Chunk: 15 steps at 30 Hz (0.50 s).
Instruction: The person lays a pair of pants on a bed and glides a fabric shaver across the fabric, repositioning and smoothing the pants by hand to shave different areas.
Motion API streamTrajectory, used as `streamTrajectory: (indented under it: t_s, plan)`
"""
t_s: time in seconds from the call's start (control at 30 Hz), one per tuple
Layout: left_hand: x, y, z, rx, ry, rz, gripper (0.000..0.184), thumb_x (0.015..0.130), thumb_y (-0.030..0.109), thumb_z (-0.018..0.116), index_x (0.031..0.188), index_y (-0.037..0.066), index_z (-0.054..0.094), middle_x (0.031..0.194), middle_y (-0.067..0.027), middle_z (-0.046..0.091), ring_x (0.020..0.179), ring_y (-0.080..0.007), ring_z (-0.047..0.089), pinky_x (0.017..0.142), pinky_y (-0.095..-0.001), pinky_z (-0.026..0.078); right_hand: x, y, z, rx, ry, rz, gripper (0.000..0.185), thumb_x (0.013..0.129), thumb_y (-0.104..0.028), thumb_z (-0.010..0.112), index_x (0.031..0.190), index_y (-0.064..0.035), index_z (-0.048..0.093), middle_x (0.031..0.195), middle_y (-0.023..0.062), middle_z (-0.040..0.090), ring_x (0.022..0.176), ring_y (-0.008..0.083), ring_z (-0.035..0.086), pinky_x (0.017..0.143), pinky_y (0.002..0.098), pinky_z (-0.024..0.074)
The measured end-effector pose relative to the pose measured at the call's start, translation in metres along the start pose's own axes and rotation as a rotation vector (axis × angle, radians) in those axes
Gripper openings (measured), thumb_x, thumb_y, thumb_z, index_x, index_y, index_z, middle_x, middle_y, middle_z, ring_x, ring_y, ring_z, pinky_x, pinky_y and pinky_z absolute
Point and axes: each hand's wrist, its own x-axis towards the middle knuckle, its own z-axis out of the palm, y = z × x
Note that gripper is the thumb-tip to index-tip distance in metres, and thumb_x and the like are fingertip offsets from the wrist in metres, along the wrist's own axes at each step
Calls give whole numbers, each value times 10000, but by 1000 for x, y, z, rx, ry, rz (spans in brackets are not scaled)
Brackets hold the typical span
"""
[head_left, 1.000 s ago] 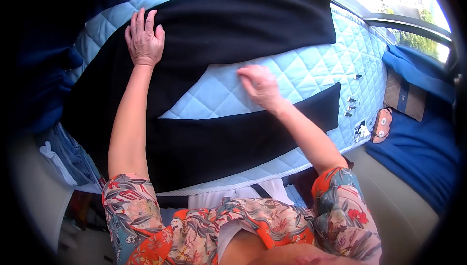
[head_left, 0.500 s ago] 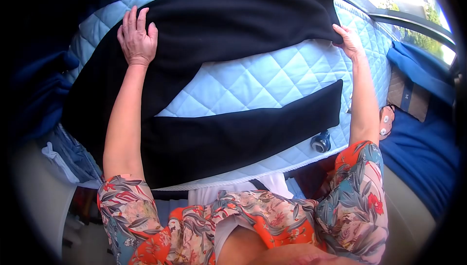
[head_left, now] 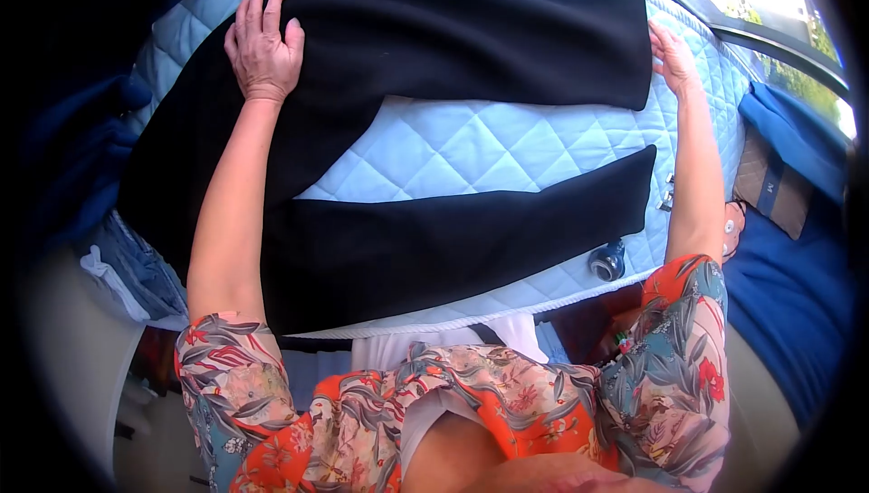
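Black trousers (head_left: 471, 36) lie spread on a light blue quilted pad (head_left: 480, 144), their two legs pointing right with a gap between them. My left hand (head_left: 264, 47) rests flat on the upper part of the trousers, fingers spread. Beside the hem of the far leg is my right hand (head_left: 674, 56), its fingers stretched out and close to the fabric edge. Whether the fingertips touch the hem, I cannot tell. The far leg lies fairly smooth, with its hem nearly straight.
A small dark blue round object (head_left: 607, 260) sits on the pad near the lower leg's hem. A brown flat item marked M (head_left: 772, 187) lies on blue fabric (head_left: 787, 303) at the right. Folded denim (head_left: 136, 262) is at the left. A window (head_left: 769, 31) borders the upper right.
My right hand has let go of the far leg's hem and opened. That hem now lies flatter and lower, its corner no longer pinched. My left hand stays on the trousers.
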Motion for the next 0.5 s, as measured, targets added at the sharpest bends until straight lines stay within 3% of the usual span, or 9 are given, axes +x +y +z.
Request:
streamTrajectory:
  t_s: [0.07, 0.13, 0.23, 0.27, 0.33, 0.37, 0.47, 0.5]
  plan:
    - [0, 0, 0, -9, 6, 4, 414, 844, 301, 523, 1248, 217, 508, 1344, -57, 457, 1272, -249, 388, 1017, -439, 287, 31, -7, 14, 32, -135, -159, 570, 792, -384, 710, 1204, -25, 545, 1074, 40, 619, 940, 139, 582, 808, 304, 457]
    - [-2, -1, 1, -11, 6, 3, 415, 842, 297, 524, 1249, 216, 508, 1341, -57, 459, 1269, -250, 390, 1018, -438, 286, 58, -1, 22, 105, -56, -141, 533, 800, -305, 723, 1175, 30, 545, 1022, 72, 640, 900, 141, 606, 809, 272, 483]
    - [-2, -4, 2, -35, 11, 8, 413, 838, 308, 530, 1240, 214, 518, 1340, -52, 462, 1269, -251, 389, 1022, -434, 279, 66, 0, 10, 203, -215, -47, 482, 785, -288, 741, 1129, -1, 563, 994, 63, 644, 846, 146, 623, 788, 281, 508]
    - [-1, -5, 3, -51, 28, 14, 403, 847, 317, 525, 1239, 221, 521, 1336, -42, 469, 1269, -241, 394, 1023, -435, 281, 68, 1, 9, 179, -139, -55, 427, 795, -280, 732, 1099, -14, 592, 971, 51, 654, 823, 141, 629, 774, 286, 514]
    - [0, -9, 3, -77, 47, 34, 385, 866, 336, 516, 1237, 234, 528, 1326, -22, 482, 1268, -222, 403, 1024, -436, 284, 83, 9, 0, 259, -203, -2, 378, 805, -278, 721, 1065, -23, 621, 964, 53, 665, 836, 150, 639, 779, 294, 516]
    - [6, -8, -3, -41, 70, 59, 373, 870, 336, 522, 1227, 227, 537, 1259, -18, 543, 1211, -224, 465, 994, -399, 329, 86, 13, -1, 312, -217, -1, 361, 810, -277, 715, 1053, -24, 629, 968, 58, 668, 846, 155, 642, 789, 297, 516]
    - [21, 2, -22, -114, 99, 81, 195, 782, 167, 560, 939, 55, 591, 958, -138, 578, 939, -308, 551, 797, -439, 436, 91, 21, -9, 412, -238, -23, 329, 824, -266, 700, 1041, -28, 636, 980, 67, 672, 864, 160, 647, 804, 296, 516]
    - [22, -39, -4, -64, -97, 43, 379, 870, 331, 536, 1227, 205, 535, 1186, -22, 592, 1126, -228, 527, 930, -362, 392, 92, 22, -8, 420, -248, -19, 336, 825, -267, 699, 1049, -26, 633, 987, 67, 671, 864, 162, 647, 806, 297, 515]
